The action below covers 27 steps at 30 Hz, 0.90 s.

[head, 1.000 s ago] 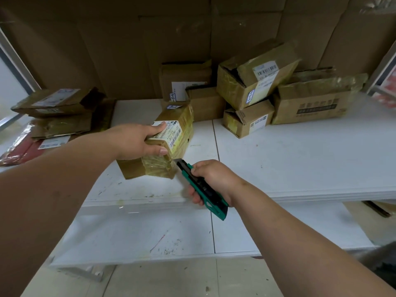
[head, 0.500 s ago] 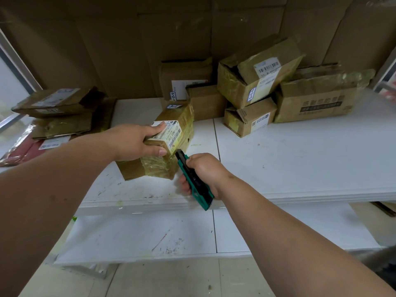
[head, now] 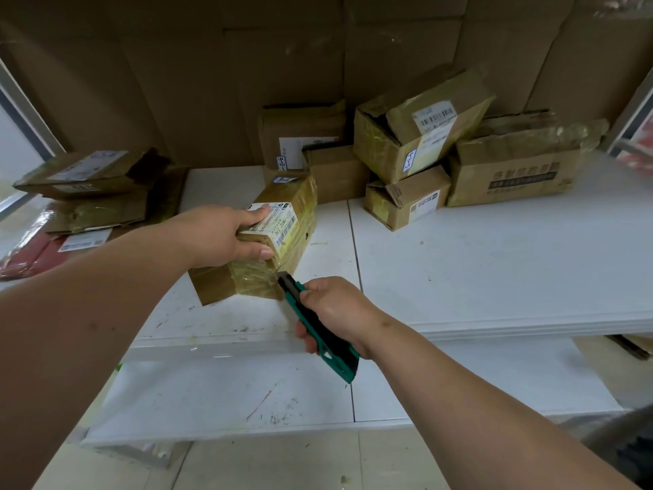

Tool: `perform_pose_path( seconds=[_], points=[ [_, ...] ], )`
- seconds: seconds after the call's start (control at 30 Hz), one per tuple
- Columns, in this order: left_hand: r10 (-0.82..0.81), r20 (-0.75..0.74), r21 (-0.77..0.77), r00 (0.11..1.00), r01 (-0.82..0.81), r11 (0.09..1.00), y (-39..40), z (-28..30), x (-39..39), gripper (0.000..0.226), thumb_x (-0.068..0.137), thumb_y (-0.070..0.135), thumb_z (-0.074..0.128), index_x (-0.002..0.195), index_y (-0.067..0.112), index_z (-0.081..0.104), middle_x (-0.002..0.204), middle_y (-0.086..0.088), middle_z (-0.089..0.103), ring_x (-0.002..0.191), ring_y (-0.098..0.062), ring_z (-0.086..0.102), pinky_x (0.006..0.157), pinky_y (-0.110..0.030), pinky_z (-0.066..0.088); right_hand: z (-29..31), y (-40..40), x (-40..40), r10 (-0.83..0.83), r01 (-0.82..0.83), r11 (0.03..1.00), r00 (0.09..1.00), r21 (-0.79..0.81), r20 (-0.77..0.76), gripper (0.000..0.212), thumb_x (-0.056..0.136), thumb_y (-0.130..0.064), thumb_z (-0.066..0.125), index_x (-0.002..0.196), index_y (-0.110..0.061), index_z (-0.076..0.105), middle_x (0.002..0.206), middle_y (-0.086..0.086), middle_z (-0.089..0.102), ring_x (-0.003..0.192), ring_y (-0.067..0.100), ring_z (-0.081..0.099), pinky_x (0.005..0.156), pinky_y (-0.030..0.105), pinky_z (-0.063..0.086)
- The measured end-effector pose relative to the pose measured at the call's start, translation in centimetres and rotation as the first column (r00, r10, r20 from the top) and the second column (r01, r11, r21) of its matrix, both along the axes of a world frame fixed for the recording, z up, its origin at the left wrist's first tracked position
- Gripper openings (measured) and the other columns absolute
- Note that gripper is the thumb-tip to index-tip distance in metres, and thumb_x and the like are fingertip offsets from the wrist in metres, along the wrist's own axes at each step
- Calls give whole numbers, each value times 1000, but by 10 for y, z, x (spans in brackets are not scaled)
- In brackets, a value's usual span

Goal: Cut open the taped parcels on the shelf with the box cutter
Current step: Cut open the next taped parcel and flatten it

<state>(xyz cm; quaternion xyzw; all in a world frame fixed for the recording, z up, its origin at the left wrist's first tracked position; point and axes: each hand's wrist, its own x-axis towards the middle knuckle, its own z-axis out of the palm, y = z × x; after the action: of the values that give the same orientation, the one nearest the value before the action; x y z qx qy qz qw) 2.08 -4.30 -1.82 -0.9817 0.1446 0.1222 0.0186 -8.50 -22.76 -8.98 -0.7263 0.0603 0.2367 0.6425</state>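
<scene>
Parcel point(head: 279, 238) near shelf point(head: 494, 277) front edge, gripped by left hand point(head: 219, 235). Right hand point(head: 335, 309) clenches box cutter point(head: 318, 327), tip at taped end. Advice: cut shallow along the seam, away from fingers.

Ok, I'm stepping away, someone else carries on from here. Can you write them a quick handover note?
Left hand grips the taped parcel from above, steadying it on the shelf.
Right hand holds the box cutter, its tip at the parcel's near lower corner.
Done: the boxes at the back look already open.
Left: slit this parcel's tape; no open cut shows yet.
</scene>
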Motion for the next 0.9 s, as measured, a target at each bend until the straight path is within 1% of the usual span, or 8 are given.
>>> perform_pose_path(
  seconds=[0.07, 0.2, 0.37, 0.43, 0.53, 0.63, 0.77, 0.9],
  points=[
    [17, 18, 25, 1000, -17, 1000, -6, 0, -1, 84, 79, 76, 50, 149, 53, 10, 139, 1, 51, 98, -16, 50, 70, -29, 44, 1, -9, -1, 8, -8, 1000, 1000, 16, 0, 23, 101, -15, 40, 91, -7, 59, 64, 11, 66, 46, 24, 59, 53, 31, 48],
    [50, 66, -23, 997, -49, 999, -25, -2, -2, 87, 81, 75, 50, 153, 42, 14, 149, -6, 41, 124, -28, 47, 80, -32, 39, 6, -35, -4, -87, 91, 986, 996, 138, -33, 22, 102, -13, 40, 90, -7, 57, 61, 14, 65, 44, 24, 56, 45, 24, 46],
    [106, -150, -253, 983, -142, 957, -43, 1, -4, 79, 92, 39, 63, 155, 34, 15, 151, -2, 25, 120, -23, 40, 71, -27, 49, 0, -46, -6, -358, 349, 933, 925, 91, 126, 21, 101, -18, 41, 88, -15, 58, 63, 11, 62, 45, 21, 56, 46, 29, 48],
    [75, -130, -171, 989, -96, 981, -44, 4, -5, 78, 94, 43, 58, 155, 34, 12, 157, 0, 19, 132, -26, 36, 79, -29, 49, -7, -45, -9, -343, 376, 925, 891, -58, 297, 23, 101, -23, 39, 98, -26, 61, 72, 4, 61, 54, 15, 58, 52, 28, 52],
    [6, -70, -24, 998, -8, 1000, -45, 8, -4, 79, 93, 53, 53, 155, 34, 10, 158, -5, 19, 136, -28, 34, 93, -34, 50, -19, -42, -14, -263, 377, 910, 849, -175, 458, 34, 102, -28, 38, 130, -32, 57, 89, -7, 60, 81, 15, 56, 77, 30, 49],
    [-46, -15, 102, 999, 47, 994, -44, 9, -4, 79, 91, 62, 48, 155, 35, 10, 158, -10, 22, 141, -30, 28, 111, -38, 33, -23, -40, -18, -189, 372, 896, 812, -240, 553, 39, 102, -28, 40, 139, -32, 53, 116, -4, 63, 104, 13, 56, 85, 21, 40],
    [-94, 30, 196, 995, 86, 977, -45, 9, -6, 77, 91, 67, 40, 155, 35, 12, 157, -10, 26, 142, -30, 25, 110, -36, 24, -23, -33, -20, -121, 361, 888, 782, -286, 612, 41, 103, -31, 42, 143, -33, 49, 124, 2, 61, 113, 17, 55, 95, 27, 44],
    [-52, 36, 168, 998, 46, 985, -47, 7, -9, 78, 88, 70, 41, 154, 39, 13, 155, -11, 28, 139, -34, 28, 108, -39, 29, -25, -26, -16, -116, 376, 872, 780, -313, 614, 42, 103, -33, 40, 146, -34, 44, 122, 3, 59, 112, 18, 54, 97, 30, 45]
  ],
)
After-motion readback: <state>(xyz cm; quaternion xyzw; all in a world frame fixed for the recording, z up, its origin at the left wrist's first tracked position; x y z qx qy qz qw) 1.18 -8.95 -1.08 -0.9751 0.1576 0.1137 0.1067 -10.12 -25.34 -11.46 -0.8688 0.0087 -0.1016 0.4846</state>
